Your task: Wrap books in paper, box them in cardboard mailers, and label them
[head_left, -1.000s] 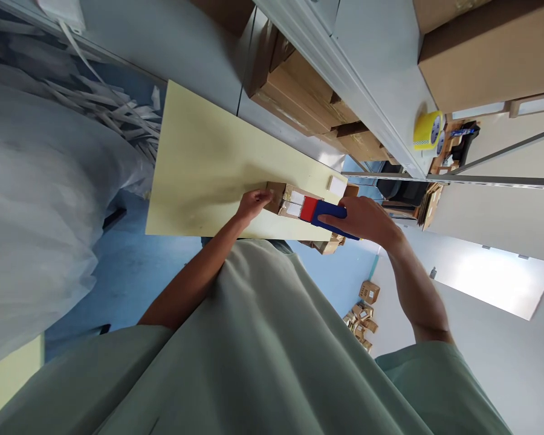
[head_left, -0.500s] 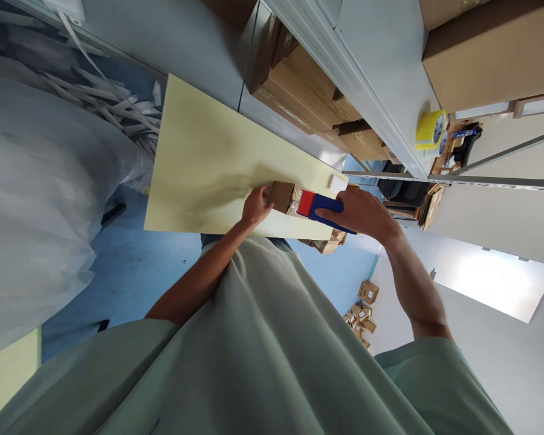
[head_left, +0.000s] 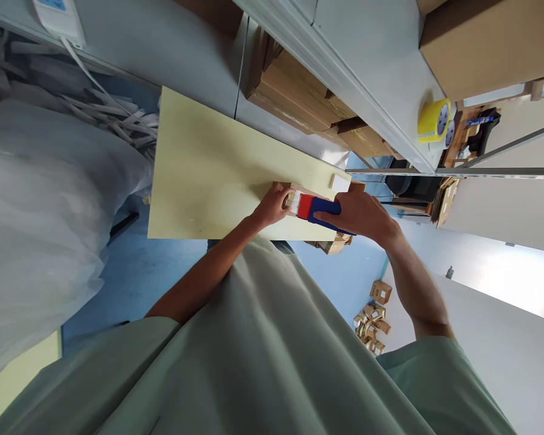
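A small brown cardboard box (head_left: 288, 186) rests over the pale yellow tabletop (head_left: 199, 163). My left hand (head_left: 272, 205) is closed around it, thumb and fingers near the end facing the tool, and hides much of the box. Shiny clear material, which looks like tape, shows between that hand and the tool. My right hand (head_left: 360, 214) grips a blue and red tape dispenser (head_left: 324, 211), whose red end is up against the box. Beside the dispenser, toward the table's far edge, lies a small white block (head_left: 340, 183).
Cardboard boxes (head_left: 299, 90) stand along the far side, below a grey shelf (head_left: 362, 78). A yellow tape roll (head_left: 434, 119) sits on that shelf. A large translucent plastic bag (head_left: 58, 199) bulges at the left. More parcels (head_left: 372, 323) lie on the floor at right.
My left hand has slid right along the box toward the dispenser and now covers more of the box. My right hand keeps nearly the same place with the dispenser. The view has shifted slightly.
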A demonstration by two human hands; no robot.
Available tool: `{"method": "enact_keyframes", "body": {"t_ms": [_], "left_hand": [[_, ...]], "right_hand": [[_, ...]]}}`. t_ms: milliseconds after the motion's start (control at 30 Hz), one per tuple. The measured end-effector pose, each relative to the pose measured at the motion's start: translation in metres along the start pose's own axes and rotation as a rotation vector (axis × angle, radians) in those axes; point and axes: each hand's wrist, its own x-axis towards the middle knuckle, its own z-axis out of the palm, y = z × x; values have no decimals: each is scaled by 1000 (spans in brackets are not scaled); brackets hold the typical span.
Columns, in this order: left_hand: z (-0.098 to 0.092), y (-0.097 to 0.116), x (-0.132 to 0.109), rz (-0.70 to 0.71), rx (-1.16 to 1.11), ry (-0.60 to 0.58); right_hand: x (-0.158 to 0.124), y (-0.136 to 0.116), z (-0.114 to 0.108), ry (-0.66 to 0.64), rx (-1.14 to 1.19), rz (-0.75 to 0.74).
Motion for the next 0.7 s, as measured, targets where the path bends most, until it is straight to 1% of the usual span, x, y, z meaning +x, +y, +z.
{"method": "enact_keyframes", "body": {"t_ms": [100, 167, 267, 367, 467, 600, 700], "left_hand": [[-2, -5, 0, -57, -10, -33], [-4, -7, -1, -76, -15, -50], [-6, -10, -2, -100, -26, -55], [-10, -10, -3, -130, -24, -52], [-15, -7, -6, -157, 6, -49], [-22, 5, -12, -208, 44, -30], [-18, 16, -17, -292, 53, 38]], "right_hand": [[5, 17, 10, -24, 28, 27], [12, 33, 23, -39, 57, 39], [29, 58, 53, -63, 117, 38], [52, 77, 87, -74, 191, 31], [76, 87, 115, -87, 269, 6], [104, 92, 142, -79, 365, -66], [118, 95, 159, -55, 417, -114]]}}
